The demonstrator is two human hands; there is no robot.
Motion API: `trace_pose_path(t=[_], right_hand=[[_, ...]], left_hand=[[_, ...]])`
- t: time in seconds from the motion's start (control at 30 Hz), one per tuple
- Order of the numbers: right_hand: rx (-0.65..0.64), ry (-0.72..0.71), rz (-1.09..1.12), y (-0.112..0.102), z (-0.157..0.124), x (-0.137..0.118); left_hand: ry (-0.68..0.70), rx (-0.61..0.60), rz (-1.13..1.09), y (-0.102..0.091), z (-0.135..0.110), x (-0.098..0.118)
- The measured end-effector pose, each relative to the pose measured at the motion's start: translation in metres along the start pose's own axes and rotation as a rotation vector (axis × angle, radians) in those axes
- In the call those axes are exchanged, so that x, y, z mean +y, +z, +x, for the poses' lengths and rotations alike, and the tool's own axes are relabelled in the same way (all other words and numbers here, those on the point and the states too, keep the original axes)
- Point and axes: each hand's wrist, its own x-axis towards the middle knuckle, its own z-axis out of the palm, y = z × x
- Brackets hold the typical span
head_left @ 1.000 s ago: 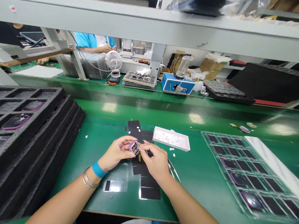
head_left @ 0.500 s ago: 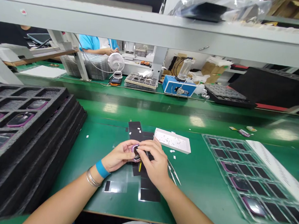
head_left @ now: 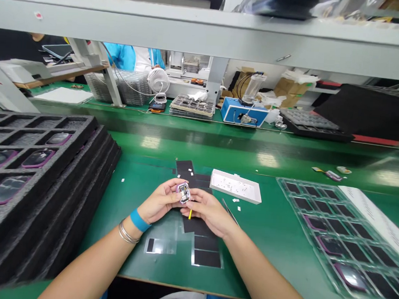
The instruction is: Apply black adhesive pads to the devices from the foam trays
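Between my two hands is a small purple-rimmed watch case (head_left: pixel 183 192), its circuitry facing up toward me. My left hand (head_left: pixel 162 200) grips its left side, thumb on the edge. At the right and lower edge, the fingers of my right hand (head_left: pixel 210 209) are closed on the same case. A yellow strip (head_left: pixel 190 214) hangs below it by my right fingers. Under my hands lie black adhesive sheets (head_left: pixel 206 258) on clear film. Tweezers (head_left: pixel 230 211) rest partly hidden behind my right hand. A white shallow box (head_left: pixel 258 196) with tiny pieces stands just beyond.
Stacked black foam trays (head_left: pixel 100 161) with purple-rimmed pieces rise at the left. A clear plastic tray (head_left: pixel 310 240) of black squares and purple-rimmed pieces lies at the right. Behind are a fan (head_left: pixel 158 80), a blue device (head_left: pixel 244 111) and a person in blue (head_left: pixel 124 57). A shelf beam (head_left: pixel 193 29) crosses above.
The watch case has turned so its inside faces me. My right fingers have moved from over its face to its lower right edge. The whole view has shifted slightly.
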Motion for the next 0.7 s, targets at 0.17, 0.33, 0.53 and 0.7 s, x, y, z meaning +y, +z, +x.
trace_pose_path(t=[0.17,0.33,0.53,0.7], right_hand=[[-0.029,0.165,0.038,-0.021,-0.002,-0.011],[0.166,-0.16,-0.069,-0.027,-0.006,-0.018],[0.135,-0.356,-0.338,-0.015,-0.006,-0.01],[0.211,-0.483,-0.737,-0.004,-0.005,-0.005]], left_hand=[[-0.053,0.033,0.016,-0.004,0.001,0.002],[-0.182,-0.011,0.018,-0.003,0.001,0.003],[-0.318,-0.048,0.068,-0.003,0.002,-0.002],[-0.335,-0.026,0.152,0.001,0.003,-0.01]])
